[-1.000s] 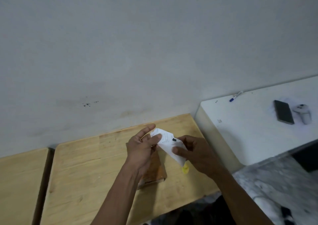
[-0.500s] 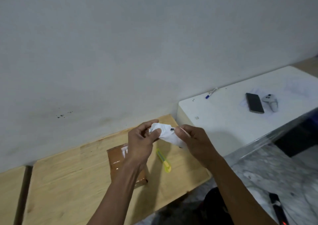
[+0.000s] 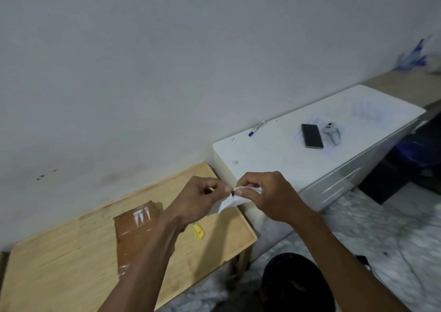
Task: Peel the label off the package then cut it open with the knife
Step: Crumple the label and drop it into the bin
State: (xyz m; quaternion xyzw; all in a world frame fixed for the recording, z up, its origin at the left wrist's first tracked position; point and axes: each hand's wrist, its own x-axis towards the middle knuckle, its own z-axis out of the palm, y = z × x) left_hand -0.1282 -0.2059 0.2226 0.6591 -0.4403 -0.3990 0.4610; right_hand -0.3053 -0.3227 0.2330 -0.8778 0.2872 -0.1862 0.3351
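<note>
Lying flat on the light wooden tabletop (image 3: pixel 59 264): brown tape-wrapped cardboard package (image 3: pixel 133 230), left of the hands. Just right of the package, partly behind the left forearm: yellow utility knife (image 3: pixel 198 233). Above the package's right side, off the wood: left hand (image 3: pixel 198 199) and right hand (image 3: pixel 269 196), both pinching the crumpled white paper label (image 3: pixel 232 199) between them.
</note>
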